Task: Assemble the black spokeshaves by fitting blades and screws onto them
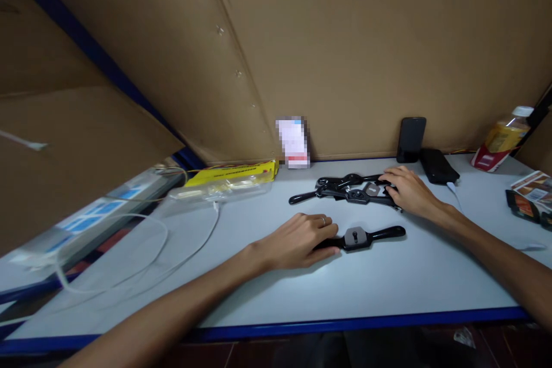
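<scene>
A black spokeshave [357, 240] with a grey blade plate and a screw at its middle lies near the front of the table. My left hand [302, 238], wearing a ring, is closed round its left handle. Behind it, several more black spokeshaves [351, 197] lie crosswise in a loose pile. My right hand [407, 191] is at the pile's right end, fingers bent over the handle ends there; its fingertips partly hide what they grip. A loose grey blade [371, 189] shows among the pile, just left of that hand.
Along the back stand a phone [411, 139], a black case [439, 167] and a bottle [502, 138]. Yellow packaging [233, 173] and a clear plastic tray [219, 191] lie at left, with white cables [207, 243]. A cardboard wall [345, 57] closes the back.
</scene>
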Motion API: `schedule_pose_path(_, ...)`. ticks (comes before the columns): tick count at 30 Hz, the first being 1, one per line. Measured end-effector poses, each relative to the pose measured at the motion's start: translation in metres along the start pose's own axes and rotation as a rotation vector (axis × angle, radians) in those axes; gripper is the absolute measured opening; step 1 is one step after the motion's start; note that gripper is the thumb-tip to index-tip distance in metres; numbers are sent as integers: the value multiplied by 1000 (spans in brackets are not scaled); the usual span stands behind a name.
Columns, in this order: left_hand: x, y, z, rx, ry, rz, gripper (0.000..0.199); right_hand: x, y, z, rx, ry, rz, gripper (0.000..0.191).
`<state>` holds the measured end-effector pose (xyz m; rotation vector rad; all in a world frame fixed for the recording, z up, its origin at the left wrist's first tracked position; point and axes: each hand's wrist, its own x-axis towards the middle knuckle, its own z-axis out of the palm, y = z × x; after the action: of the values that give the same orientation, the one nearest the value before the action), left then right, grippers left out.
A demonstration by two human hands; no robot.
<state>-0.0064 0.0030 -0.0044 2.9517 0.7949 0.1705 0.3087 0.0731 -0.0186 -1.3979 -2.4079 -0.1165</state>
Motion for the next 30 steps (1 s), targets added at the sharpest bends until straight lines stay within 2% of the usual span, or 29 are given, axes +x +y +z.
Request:
schedule_pose_path(5,0,0,-1,9,-4,2,38,0,1,-1,-37,-39,-7,28)
schedule_pose_path(8,0,0,-2,10,-2,7,39,0,3,-4,-31,-21,43,22)
schedule_pose_path(11,1,1,-2,7,6,7,40,0,7,-5,-47,-38,82,28)
schedule_pose_path(16,0,0,0,-14,28,16,39,-1,12,-3,2,-97,14,29)
schedule_pose_path(23,1,1,-2,-8,14,10,40,2,19,-9,128,-101,56,9)
schedule_pose_path(25,1,2,-4,-8,10,7,40,3,13,-15,146,-32,79,4)
schedule_pose_path(28,1,3,-5,-18,15,5,40,2,-12,-26,237,103,106,8)
schedule_pose_path(30,1,3,-4,-25,20,7,40,-2,-35,-32,390,100,74,9)
